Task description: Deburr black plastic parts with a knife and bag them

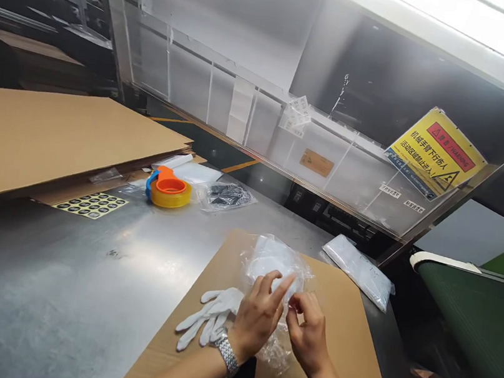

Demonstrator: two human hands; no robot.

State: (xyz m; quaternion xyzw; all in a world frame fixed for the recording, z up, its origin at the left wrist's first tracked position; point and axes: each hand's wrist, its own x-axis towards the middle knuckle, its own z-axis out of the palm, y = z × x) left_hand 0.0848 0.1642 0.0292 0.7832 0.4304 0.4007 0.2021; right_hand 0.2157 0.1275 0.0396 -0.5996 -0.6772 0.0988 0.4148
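Note:
My left hand (pixel 259 316) and my right hand (pixel 306 333) meet over a flat cardboard sheet (pixel 353 337) at the table's near edge. Both pinch a crinkled clear plastic bag (pixel 276 262) with something white inside; the fingers of each hand are closed on the plastic. A metal watch sits on my left wrist. A pair of white gloves (pixel 209 315) lies on the cardboard just left of my left hand.
On the steel table (pixel 52 285): a yellow and orange tape dispenser (pixel 169 189), a sticker sheet (pixel 91 203), small clear bags (pixel 227 196), another packet (pixel 358 271). A cardboard stack (pixel 41 138) fills the left. A yellow warning sign (pixel 437 153) hangs on the clear guard. A green conveyor (pixel 473 323) runs right.

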